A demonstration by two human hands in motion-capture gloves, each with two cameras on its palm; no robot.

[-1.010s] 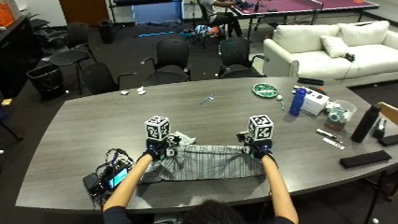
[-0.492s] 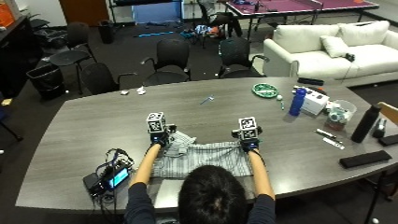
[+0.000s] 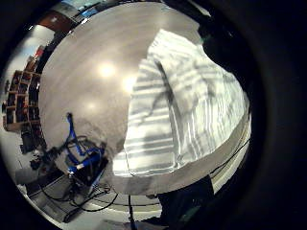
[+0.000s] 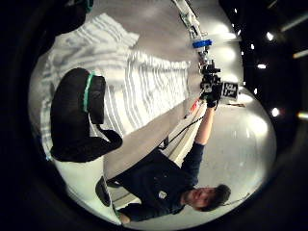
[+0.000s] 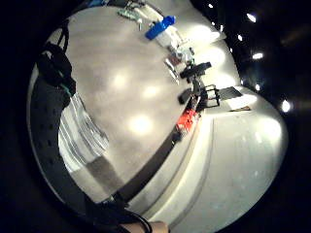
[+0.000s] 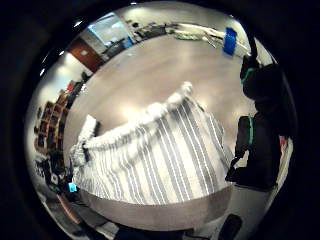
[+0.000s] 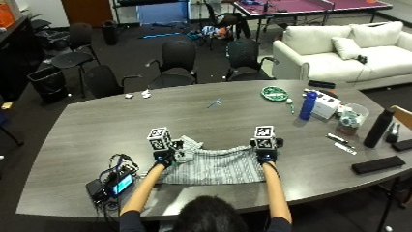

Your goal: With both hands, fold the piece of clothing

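- A grey-and-white striped garment (image 7: 215, 166) lies flat on the dark grey wood-grain table (image 7: 193, 108), near the edge where the person sits.
- Its stripes are thin and run from the near edge toward the far edge; its long axis runs side to side, from one hand to the other.
- The far left corner is bunched and rumpled into small folds, while the rest lies fairly smooth; the near edge is straight and roughly parallel to the table edge.
- The left hand (image 7: 164, 158) sits at the garment's far left corner; whether its fingers pinch the fabric cannot be told.
- The right hand (image 7: 265, 155) sits at the far right corner; its thumb (image 6: 260, 150) shows beside the cloth in its palm view, but its hold on the fabric cannot be told either.
- A black device with a lit screen and tangled cables (image 7: 112, 182) lies just left of the garment.
- Well off to the right stand a blue bottle (image 7: 308, 105), a white box (image 7: 326, 104) and a tall black bottle (image 7: 377, 128); a black flat case (image 7: 377, 165) lies near the right edge.
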